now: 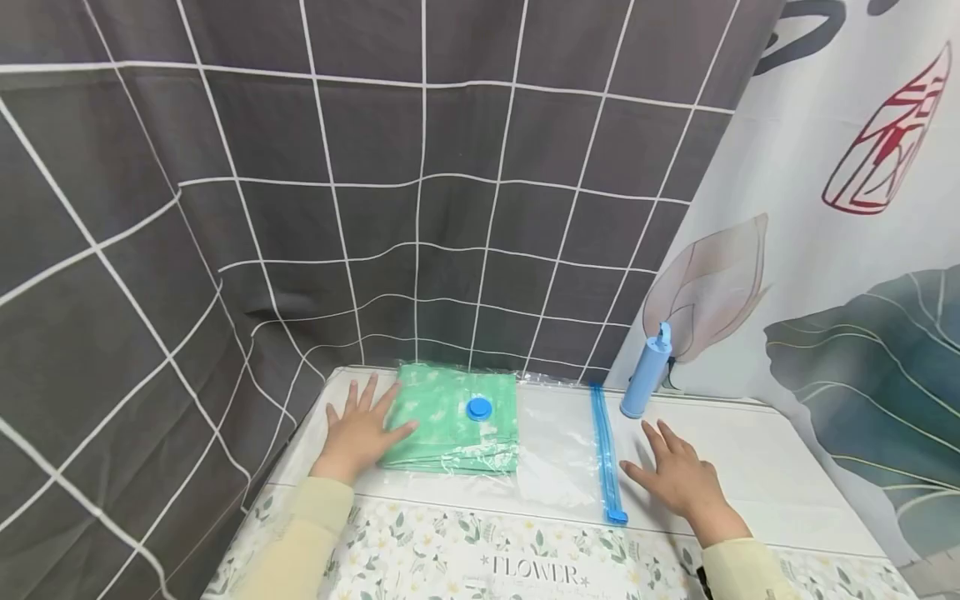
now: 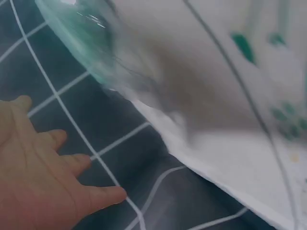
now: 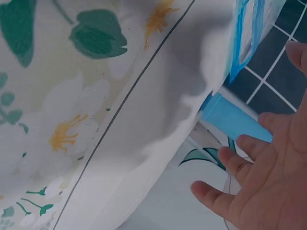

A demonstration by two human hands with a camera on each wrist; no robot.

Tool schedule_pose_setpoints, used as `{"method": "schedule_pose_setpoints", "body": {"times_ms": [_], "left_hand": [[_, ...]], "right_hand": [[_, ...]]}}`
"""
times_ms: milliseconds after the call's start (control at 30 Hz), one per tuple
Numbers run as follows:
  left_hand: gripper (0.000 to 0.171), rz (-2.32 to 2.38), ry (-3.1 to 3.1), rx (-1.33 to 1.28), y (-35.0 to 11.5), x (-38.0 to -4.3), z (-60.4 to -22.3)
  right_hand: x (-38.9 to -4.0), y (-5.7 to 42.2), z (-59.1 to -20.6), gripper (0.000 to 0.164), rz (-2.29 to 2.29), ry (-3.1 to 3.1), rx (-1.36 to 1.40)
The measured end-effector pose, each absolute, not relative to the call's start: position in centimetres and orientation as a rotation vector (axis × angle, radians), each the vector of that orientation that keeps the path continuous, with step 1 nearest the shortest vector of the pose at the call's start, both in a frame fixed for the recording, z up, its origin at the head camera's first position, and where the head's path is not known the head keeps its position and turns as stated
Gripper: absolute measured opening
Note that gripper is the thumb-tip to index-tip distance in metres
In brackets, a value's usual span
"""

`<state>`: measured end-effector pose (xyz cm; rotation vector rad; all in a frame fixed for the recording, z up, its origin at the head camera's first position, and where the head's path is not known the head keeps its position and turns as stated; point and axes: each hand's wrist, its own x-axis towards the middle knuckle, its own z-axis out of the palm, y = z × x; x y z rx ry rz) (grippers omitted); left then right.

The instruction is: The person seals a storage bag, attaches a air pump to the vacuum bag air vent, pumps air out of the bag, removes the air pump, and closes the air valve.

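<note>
A clear vacuum storage bag (image 1: 558,442) lies flat on the table, with folded green fabric (image 1: 442,417) in its left part. On top sits a round blue valve cap (image 1: 479,408), and a blue zip strip with a slider (image 1: 617,517) runs down its right side. My left hand (image 1: 360,433), fingers spread, is at the bag's left edge; whether it touches is unclear. To the right of the zip, my right hand (image 1: 675,475) hovers with fingers apart, holding nothing. Beyond it stands a light blue hand pump (image 1: 647,375), upright. Both palms show bare in the wrist views.
The table's cloth (image 1: 420,542) has a floral print and the word FLOWER along the front. A dark grid-patterned curtain (image 1: 375,208) hangs behind and to the left. A pale leaf-printed curtain (image 1: 847,292) hangs at the right, close behind the pump.
</note>
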<state>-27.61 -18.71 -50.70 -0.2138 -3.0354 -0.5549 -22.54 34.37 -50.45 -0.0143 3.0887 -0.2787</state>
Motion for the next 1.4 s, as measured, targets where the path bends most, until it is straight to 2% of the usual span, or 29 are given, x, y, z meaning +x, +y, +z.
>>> {"method": "schedule_pose_setpoints", "body": {"times_ms": [200,400,633,800,900,1067,1200,1400], "left_hand": [[0.092,-0.447,-3.002,-0.396,-14.8,-26.7,-50.4],[0.088,-0.18,-2.95,-0.724,-6.8,-24.0,-50.1],[0.065,0.156,-2.898,-0.976,3.4,-20.8,-49.8],[0.051,0.318,-2.813,-1.105,8.3,-19.3,-50.7],[0.039,0.367,-2.754,-1.179,10.1,-18.8,-51.2],[0.015,0.421,-2.643,-1.212,11.9,-18.4,-51.8],[0.01,0.438,-2.604,-1.188,12.2,-18.5,-52.0],[0.007,0.403,-2.557,-1.167,11.8,-18.7,-52.1]], "right_hand": [[-22.4,34.1,-50.7,0.096,-0.336,3.055,-0.01],[-22.1,33.1,-49.8,0.082,-0.515,2.946,0.039],[-21.0,32.4,-49.3,0.08,-0.543,2.795,0.108],[-20.2,32.3,-49.7,0.082,-0.555,2.742,0.153],[-19.9,32.3,-50.0,0.079,-0.637,2.71,0.173],[-19.5,32.4,-50.6,0.065,-0.899,2.585,0.253],[-19.4,32.4,-51.1,0.059,-1.051,2.481,0.279],[-19.7,32.7,-51.2,0.045,-1.317,2.245,0.147]]}}
